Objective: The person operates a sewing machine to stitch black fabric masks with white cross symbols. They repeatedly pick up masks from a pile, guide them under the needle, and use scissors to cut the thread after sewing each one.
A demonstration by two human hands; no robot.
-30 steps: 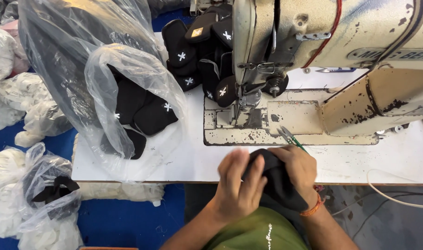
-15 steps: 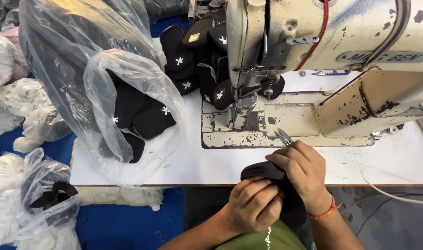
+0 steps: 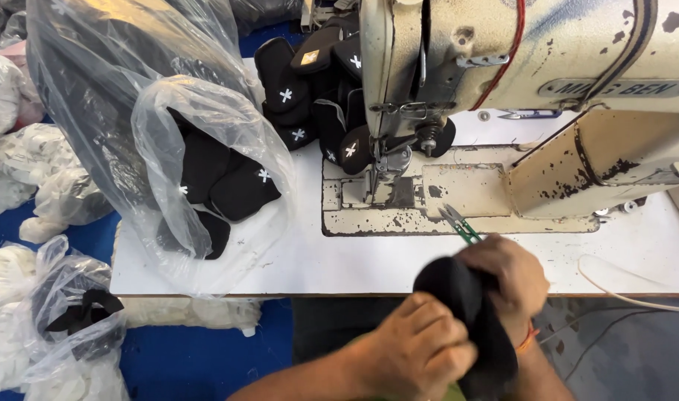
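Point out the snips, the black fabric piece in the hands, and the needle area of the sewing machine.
Snips (image 3: 458,224), head view, on the blades.
Black fabric piece (image 3: 466,304), head view, on its middle fold.
Needle area (image 3: 375,172), head view, on the presser foot.

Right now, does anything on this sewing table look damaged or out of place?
The sewing machine has chipped, worn paint on its arm and bed. The clear plastic bag of black pieces sags over the table edge. Nothing looks spilled.

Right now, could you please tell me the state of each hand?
Left hand: closed on the black fabric piece.
Right hand: gripping it too, with green-handled thread snips.
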